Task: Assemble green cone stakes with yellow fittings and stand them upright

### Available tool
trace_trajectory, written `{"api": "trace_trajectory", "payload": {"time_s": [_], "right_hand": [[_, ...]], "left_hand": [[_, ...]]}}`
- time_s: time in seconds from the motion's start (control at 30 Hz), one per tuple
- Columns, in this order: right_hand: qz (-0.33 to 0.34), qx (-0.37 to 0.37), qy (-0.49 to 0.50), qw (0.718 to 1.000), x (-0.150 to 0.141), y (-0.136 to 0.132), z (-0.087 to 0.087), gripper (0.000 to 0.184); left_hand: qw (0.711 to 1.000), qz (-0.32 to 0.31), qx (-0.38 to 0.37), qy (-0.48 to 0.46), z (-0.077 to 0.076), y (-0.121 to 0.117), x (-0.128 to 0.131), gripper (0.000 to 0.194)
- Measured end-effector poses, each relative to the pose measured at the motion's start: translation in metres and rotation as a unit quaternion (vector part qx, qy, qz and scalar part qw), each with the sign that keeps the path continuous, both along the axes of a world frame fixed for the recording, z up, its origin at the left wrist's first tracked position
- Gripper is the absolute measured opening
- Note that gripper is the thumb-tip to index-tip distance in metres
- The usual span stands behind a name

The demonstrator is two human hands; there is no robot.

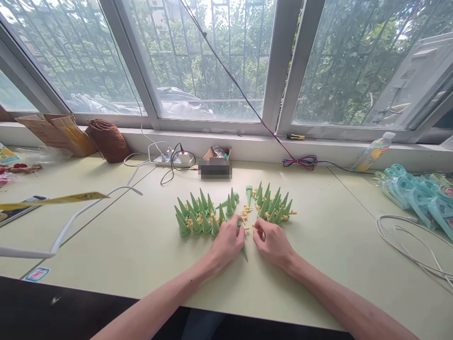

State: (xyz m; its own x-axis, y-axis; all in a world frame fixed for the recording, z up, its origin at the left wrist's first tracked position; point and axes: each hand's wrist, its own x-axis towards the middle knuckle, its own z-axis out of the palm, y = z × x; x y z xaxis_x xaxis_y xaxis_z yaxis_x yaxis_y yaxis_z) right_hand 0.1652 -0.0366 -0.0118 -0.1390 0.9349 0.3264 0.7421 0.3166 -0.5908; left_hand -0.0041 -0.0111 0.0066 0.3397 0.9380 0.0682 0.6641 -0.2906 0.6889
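Note:
Closed around a green plastic spike [245, 252], my left hand [229, 235] keeps its tip pointing down toward the table. A small yellow plastic piece [247, 230] shows at the left fingertips. Just to the right, my right hand [271, 237] pinches another small yellow piece [254, 228]. Rows of green spikes [201, 208] stand point up on the left, with more upright spikes [274, 203] on the right; yellow pieces sit among both groups. Loose yellow pieces [247, 209] lie between the groups, and a separate spike [249, 192] is behind them.
A small cardboard box [226, 153] and a power strip [166, 160] lie at the back. Bagged teal items [417, 198], a tilted bottle [373, 152] and a coiled white cable [399, 241] are on the right. At left are a phone [21, 211] and a white cable [67, 231].

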Motion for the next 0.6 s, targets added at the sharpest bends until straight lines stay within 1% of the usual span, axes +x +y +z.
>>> {"api": "trace_trajectory", "payload": {"time_s": [0.3,0.6], "right_hand": [[0.006,-0.003,-0.006,1.000,0.0015,0.0026,-0.0032,0.014],[0.022,0.001,0.006,1.000,0.0005,0.0017,-0.0008,0.016]], "left_hand": [[1.000,-0.009,-0.008,-0.002,-0.0002,-0.0006,-0.0006,0.030],[1.000,-0.019,0.000,-0.014,-0.0015,0.0000,-0.0001,0.032]]}}
